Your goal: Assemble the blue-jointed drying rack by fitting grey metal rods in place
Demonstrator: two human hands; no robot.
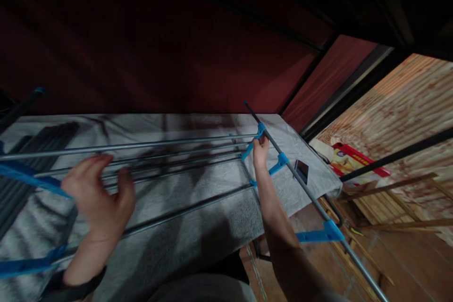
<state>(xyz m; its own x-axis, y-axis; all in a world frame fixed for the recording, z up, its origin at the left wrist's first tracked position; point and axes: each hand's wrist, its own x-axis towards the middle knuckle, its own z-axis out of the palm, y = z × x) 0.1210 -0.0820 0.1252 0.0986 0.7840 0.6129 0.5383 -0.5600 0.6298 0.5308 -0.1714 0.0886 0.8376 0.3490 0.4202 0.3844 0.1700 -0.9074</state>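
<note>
A frame of grey metal tubes joined by blue plastic brackets lies across the cloth-covered bed or table. My right hand [261, 150] is closed at the far right end of the long back tube [170, 142], its fingers on a blue bracket [261, 128] fixed to a slanting side tube [304, 177]. More blue brackets [282, 160] sit lower on that tube. My left hand [102, 193], a little blurred, hovers at the left over the parallel tubes, thumb and fingers apart. Beside it is a left blue bracket [35, 177]. Nothing shows in its grasp.
Loose dark tubes [42, 146] lie bunched on the grey cloth [219, 217] at the left. A phone [301, 171] rests near the right edge. Beyond stand a red and yellow box [354, 160] and wooden frames [385, 203]. A dark red wall [159, 66] rises behind.
</note>
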